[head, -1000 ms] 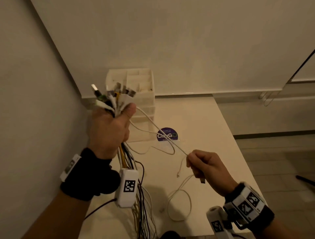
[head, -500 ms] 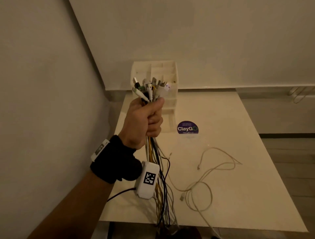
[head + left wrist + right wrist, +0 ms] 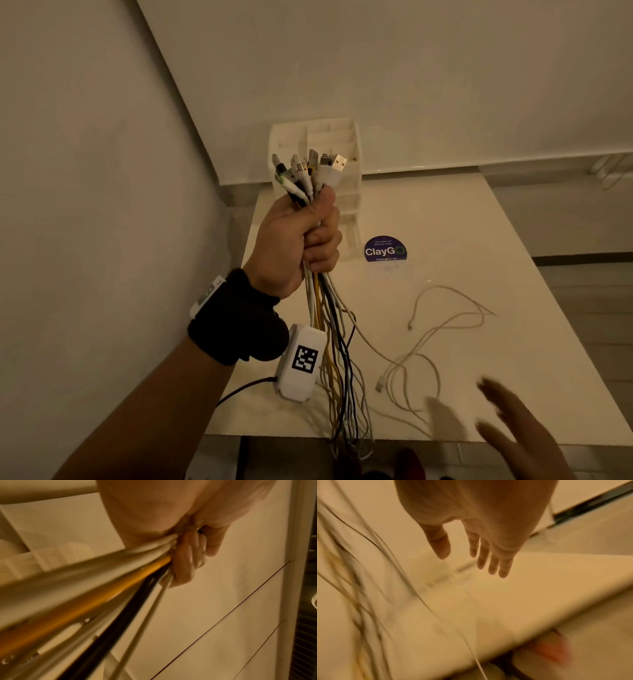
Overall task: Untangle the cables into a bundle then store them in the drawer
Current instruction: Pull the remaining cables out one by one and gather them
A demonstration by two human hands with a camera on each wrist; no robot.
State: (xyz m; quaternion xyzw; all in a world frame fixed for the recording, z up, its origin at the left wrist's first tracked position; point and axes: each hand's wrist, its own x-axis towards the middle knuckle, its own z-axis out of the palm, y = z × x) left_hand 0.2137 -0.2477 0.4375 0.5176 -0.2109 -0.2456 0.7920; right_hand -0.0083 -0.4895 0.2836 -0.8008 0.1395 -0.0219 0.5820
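Observation:
My left hand [image 3: 301, 236] grips a bundle of cables [image 3: 329, 329] upright above the table's left side, USB plugs [image 3: 308, 168] sticking out above the fist. White, yellow and black strands [image 3: 102, 588] hang down past the table's front edge. One thin white cable [image 3: 428, 342] trails from the bundle and lies in loose loops on the table. My right hand [image 3: 513, 425] hovers blurred at the lower right, fingers [image 3: 493, 561] straight and spread, holding nothing. A white drawer organiser [image 3: 342, 144] stands behind the plugs at the table's back.
The white table [image 3: 479, 240] meets walls at the back and left. A round purple ClayGo sticker [image 3: 385, 249] lies near the organiser. The table's front edge [image 3: 445, 440] runs just under my right hand, with floor to the right.
My right hand let go of the thin white cable, left the view, and is back at the lower right, open. The cable now lies on the table. The left hand keeps its grip.

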